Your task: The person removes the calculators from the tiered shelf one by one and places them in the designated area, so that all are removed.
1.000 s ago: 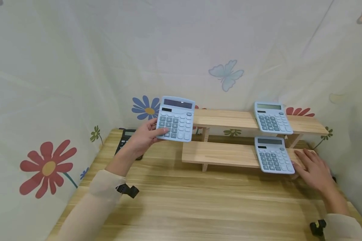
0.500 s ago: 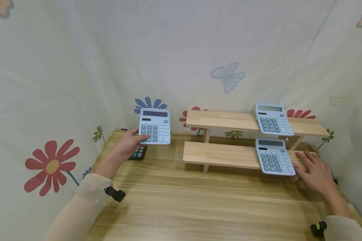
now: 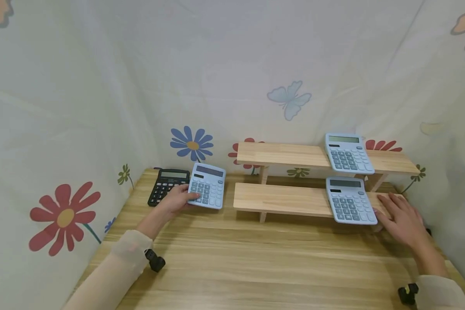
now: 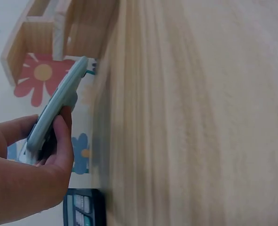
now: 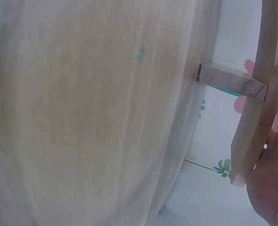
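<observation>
My left hand [image 3: 173, 200] pinches a light blue calculator [image 3: 207, 186] by its lower left side, thumb over the keys and fingers behind. In the left wrist view this calculator [image 4: 59, 101] appears edge-on, tilted and held off the table. A black calculator [image 3: 171, 180] lies at the table's back left, partly covered by that hand. My right hand [image 3: 404, 220] rests on the right end of the lower wooden shelf [image 3: 283, 198], its fingers extended, thumb close to a second light blue calculator [image 3: 350, 200]. Another light blue calculator [image 3: 349, 153] sits on the upper shelf [image 3: 283, 153].
Behind the wood-grain table [image 3: 263, 262] hangs a pale cloth backdrop [image 3: 224, 69] printed with flowers and a butterfly. The two-tier shelf stands at the back right, raised on wooden legs [image 5: 233, 81].
My left hand first moved left with the calculator, then lowered it and shifted slightly right, toward the table beside the black calculator, now more exposed. The right hand has stayed on the shelf.
</observation>
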`<state>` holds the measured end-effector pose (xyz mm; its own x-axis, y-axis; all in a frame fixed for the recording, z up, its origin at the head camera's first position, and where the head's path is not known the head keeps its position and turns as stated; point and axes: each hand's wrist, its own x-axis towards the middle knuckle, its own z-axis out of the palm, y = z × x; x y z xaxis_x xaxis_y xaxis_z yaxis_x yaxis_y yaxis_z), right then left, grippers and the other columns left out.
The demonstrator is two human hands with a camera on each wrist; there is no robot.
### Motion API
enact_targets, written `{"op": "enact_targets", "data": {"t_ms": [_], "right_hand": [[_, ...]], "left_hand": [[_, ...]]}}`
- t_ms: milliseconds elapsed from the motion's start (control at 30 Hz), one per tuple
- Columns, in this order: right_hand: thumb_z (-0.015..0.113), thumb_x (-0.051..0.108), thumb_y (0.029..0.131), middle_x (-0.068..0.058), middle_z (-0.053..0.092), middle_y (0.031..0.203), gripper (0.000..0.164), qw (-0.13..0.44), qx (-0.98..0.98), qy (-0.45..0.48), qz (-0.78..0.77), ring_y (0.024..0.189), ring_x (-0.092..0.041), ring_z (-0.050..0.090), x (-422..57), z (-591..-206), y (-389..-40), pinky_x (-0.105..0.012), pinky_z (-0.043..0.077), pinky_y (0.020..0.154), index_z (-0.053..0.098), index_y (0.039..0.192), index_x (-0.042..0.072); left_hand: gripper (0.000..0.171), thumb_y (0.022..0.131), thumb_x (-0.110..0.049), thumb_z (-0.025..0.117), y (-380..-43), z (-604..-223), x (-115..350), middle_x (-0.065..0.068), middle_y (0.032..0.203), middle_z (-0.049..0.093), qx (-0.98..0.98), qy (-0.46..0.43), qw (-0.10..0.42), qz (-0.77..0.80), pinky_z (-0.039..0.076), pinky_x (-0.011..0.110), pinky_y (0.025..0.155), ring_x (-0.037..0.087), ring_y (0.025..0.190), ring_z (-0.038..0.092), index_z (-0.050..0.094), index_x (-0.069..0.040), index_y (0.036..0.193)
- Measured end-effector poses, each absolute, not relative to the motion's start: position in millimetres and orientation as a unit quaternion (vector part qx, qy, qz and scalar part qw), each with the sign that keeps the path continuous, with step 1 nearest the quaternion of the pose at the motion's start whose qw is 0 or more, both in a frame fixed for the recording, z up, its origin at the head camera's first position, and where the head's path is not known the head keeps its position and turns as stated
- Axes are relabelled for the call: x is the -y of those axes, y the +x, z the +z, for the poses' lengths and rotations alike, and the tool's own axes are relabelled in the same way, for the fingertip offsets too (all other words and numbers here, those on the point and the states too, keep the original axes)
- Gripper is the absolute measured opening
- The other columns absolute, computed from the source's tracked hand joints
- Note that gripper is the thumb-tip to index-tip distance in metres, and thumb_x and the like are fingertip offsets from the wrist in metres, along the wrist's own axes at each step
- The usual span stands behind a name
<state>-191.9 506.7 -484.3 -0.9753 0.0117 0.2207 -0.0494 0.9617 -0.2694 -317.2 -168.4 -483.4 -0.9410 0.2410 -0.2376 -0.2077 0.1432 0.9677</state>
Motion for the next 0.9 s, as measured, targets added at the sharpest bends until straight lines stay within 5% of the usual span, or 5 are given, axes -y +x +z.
{"op": "enact_targets", "data": {"t_ms": [433,667,900], "right_hand": [[0.046,0.049,0.11,-0.038,0.024,0.163,0.072,0.113,0.985,0.005,0.132,0.151,-0.062,0.013,-503.6,-483.2,-190.8,-0.085,0.011,0.113,0.036,0.159,-0.002],[0.046,0.049,0.11,-0.039,0.023,0.163,0.072,0.111,0.985,0.004,0.133,0.151,-0.062,0.012,-502.9,-482.6,-190.3,-0.086,0.01,0.113,0.036,0.159,-0.003],[0.045,0.049,0.11,-0.039,0.024,0.163,0.072,0.111,0.985,0.004,0.133,0.152,-0.061,0.011,-502.9,-482.5,-190.5,-0.085,0.011,0.113,0.035,0.16,-0.002]], "left_hand": [[0.058,0.106,-0.002,0.058,-317.7,-505.2,161.4,0.027,0.147,0.057,-0.721,-0.02,0.191,0.666,0.056,0.043,0.106,0.026,0.121,0.067,0.035,0.011,0.157],[0.062,0.104,-0.009,0.065,-316.8,-503.7,162.9,0.029,0.14,0.061,-0.789,-0.03,0.131,0.6,0.06,0.036,0.099,0.03,0.12,0.068,0.036,0.014,0.154],[0.061,0.103,-0.015,0.068,-311.9,-498.5,160.2,0.032,0.138,0.061,-0.872,-0.015,0.051,0.486,0.054,0.047,0.107,0.036,0.123,0.064,0.043,0.015,0.15]]}}
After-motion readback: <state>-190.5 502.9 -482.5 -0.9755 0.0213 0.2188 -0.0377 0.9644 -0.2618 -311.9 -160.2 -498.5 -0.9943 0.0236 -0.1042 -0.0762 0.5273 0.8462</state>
